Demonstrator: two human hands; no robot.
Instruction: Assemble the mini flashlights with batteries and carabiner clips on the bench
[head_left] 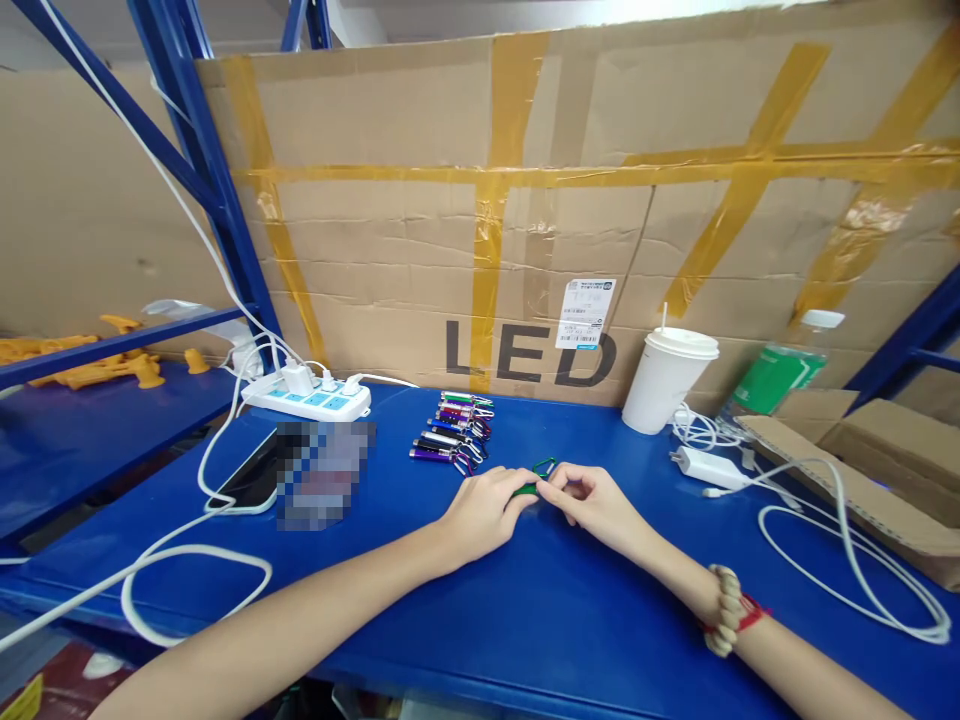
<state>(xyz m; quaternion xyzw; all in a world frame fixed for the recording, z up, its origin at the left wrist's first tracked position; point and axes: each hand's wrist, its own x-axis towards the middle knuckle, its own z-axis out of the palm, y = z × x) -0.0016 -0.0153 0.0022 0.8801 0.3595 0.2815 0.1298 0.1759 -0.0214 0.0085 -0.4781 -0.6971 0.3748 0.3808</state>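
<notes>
Low over the blue table, both hands meet around a small green keychain flashlight. My left hand grips its body, fingers curled over the top so most of it is hidden. The fingertips of my right hand pinch at the flashlight's right end, beside a green carabiner clip. Just beyond my left hand lies a row of similar keychain flashlights in purple, black, blue, red and green, their carabiner clips pointing right.
At the left are a white power strip, a phone and a loose white cable. Back right stand a white cup with a straw and a green-labelled bottle. A charger and an open cardboard box lie right.
</notes>
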